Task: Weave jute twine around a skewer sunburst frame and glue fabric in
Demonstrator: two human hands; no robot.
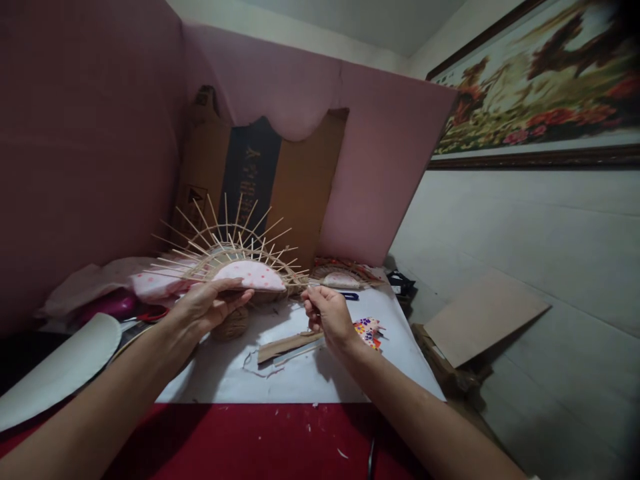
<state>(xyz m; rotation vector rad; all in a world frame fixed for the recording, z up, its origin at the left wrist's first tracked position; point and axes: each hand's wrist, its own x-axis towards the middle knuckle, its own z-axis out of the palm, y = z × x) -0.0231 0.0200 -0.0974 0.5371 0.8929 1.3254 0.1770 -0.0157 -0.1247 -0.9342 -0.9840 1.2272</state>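
Note:
My left hand [213, 307] holds a half-round piece covered in pink dotted fabric [250, 275] by its lower straight edge, thumb in front. Thin wooden sticks [226, 217] fan out from its curved edge, with brown twine woven between them in arcs. To the right, my right hand [327, 313] is closed in a pinch close to the lowest right stick tips; what lies between its fingertips is too small to make out. Below my left hand, a ball of brown twine [233, 325] rests on the white tabletop [215, 380].
A similar fan-shaped piece [343, 279] lies at the back, near a dark blue tool [349, 296]. Cardboard strips [287, 347] and a flowered fabric scrap [367, 330] lie in front. A white half-round plate [60, 370] is at left. A large cardboard sheet [305, 193] stands behind.

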